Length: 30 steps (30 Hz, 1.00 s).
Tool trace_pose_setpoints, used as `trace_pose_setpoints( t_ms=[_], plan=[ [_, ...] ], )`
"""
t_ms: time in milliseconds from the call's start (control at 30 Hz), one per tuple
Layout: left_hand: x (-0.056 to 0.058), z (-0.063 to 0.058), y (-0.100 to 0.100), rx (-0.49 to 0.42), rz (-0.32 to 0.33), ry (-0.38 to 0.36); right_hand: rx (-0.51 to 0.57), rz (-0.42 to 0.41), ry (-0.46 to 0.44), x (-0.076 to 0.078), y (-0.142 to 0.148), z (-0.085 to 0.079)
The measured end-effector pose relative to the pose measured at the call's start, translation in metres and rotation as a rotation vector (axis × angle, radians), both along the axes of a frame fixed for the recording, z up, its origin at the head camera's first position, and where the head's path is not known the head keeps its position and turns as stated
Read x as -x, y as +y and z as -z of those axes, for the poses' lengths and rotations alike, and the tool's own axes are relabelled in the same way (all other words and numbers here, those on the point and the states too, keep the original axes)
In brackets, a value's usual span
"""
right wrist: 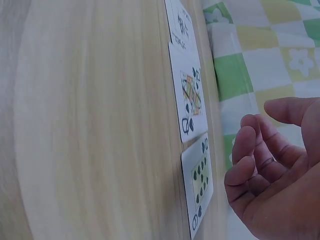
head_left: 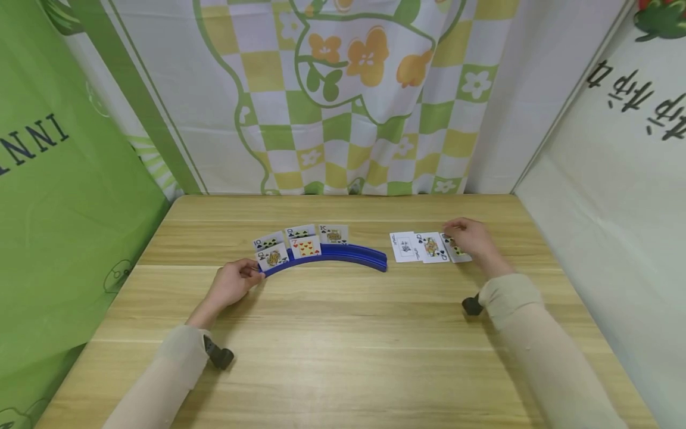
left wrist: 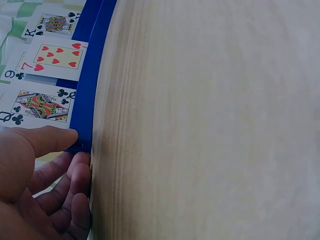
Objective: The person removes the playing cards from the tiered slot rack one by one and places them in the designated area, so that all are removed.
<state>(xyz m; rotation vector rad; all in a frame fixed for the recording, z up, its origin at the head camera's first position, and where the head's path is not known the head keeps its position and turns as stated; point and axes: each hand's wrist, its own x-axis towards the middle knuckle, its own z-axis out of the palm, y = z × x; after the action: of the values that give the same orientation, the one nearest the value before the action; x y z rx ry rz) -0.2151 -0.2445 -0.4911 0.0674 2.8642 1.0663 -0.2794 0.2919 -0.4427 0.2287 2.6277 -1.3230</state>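
A curved blue card holder [head_left: 354, 254] stands on the table with several playing cards upright in it. At the holder's left end, my left hand [head_left: 233, 282] pinches the blue rim between thumb and fingers, beside the queen of clubs [left wrist: 41, 106]. Next to that queen stands the seven of hearts [left wrist: 55, 58]; the king of spades [head_left: 334, 234] is in the back row. To the right lie a joker [head_left: 404, 246], a queen of spades [head_left: 431, 246] and a spade number card [right wrist: 201, 182]. Over the number card hovers my right hand [head_left: 471, 239], fingers loosely bent, holding nothing.
The wooden table [head_left: 321, 357] reaches back to a patterned curtain [head_left: 354, 119]. A green cloth wall [head_left: 69, 208] rises on the left, a white one [head_left: 605, 208] on the right. Both wrists carry small black cameras.
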Motion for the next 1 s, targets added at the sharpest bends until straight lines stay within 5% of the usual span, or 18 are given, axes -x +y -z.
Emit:
trace_pose_setpoints(
  t_ms=[1000],
  plan=[
    [-0.001, 0.0, 0.001, 0.008, -0.006, 0.008, 0.133, -0.101, 0.014, -0.003, -0.038, -0.006]
  ],
)
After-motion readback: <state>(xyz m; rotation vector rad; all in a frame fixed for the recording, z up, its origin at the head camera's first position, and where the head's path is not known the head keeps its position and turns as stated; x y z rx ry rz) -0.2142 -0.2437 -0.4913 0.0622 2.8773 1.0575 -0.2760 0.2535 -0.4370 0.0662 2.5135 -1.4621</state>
